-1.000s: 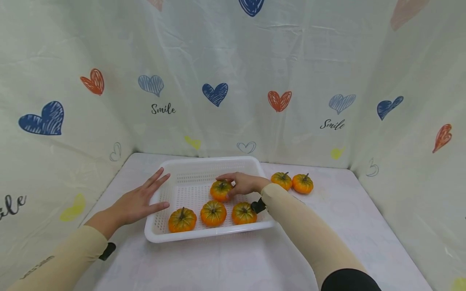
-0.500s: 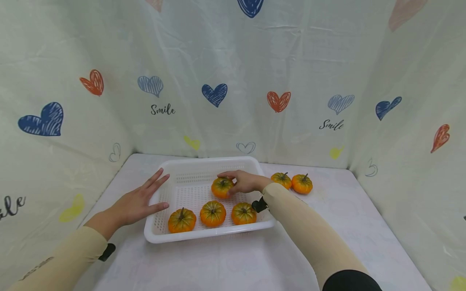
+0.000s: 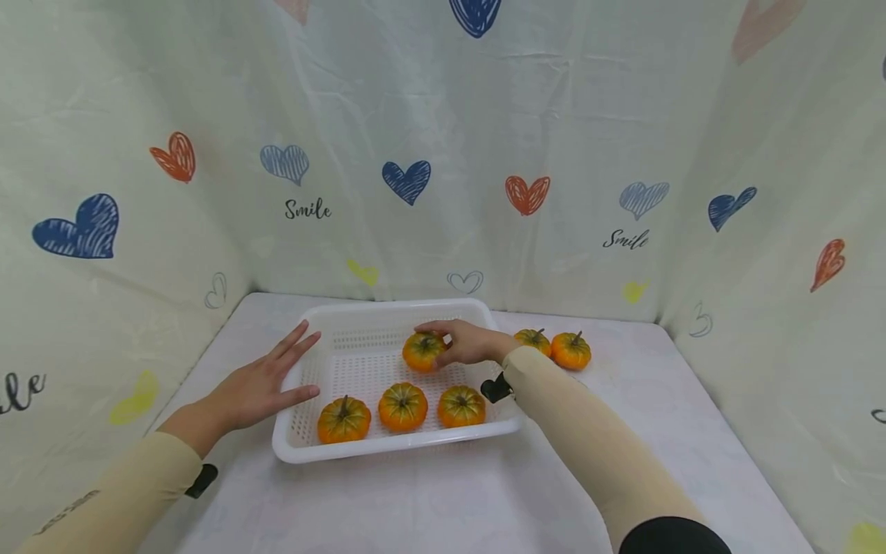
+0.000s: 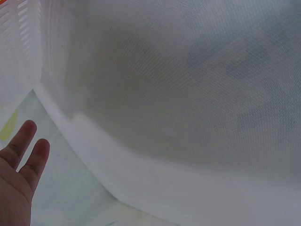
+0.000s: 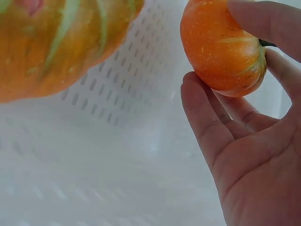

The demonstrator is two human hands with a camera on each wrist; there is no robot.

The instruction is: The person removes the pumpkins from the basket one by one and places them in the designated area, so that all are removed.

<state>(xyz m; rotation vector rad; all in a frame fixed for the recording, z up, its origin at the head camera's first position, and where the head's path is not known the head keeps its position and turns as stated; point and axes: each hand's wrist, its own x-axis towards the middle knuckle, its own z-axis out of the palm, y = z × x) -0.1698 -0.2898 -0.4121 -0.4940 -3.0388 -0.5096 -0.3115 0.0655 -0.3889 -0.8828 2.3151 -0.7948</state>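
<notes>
My right hand grips a small orange-and-green pumpkin between thumb and fingers inside the white plastic basket. The right wrist view shows that same pumpkin pinched from its sides, its stem turned towards the palm. Fingers spread, my left hand lies at the basket's left rim; in the left wrist view the hand shows straight fingers beside the basket wall. Along the basket's front side sit a left pumpkin, a middle pumpkin and a right pumpkin.
Two more pumpkins stand on the table right of the basket: one partly behind the right forearm, the other touching it. A white cloth covers the table. Heart-printed curtains enclose the back and both sides.
My right hand has shifted the gripped pumpkin slightly towards the back of the basket. The left hand and the other pumpkins keep their places; the head view has drifted a little.
</notes>
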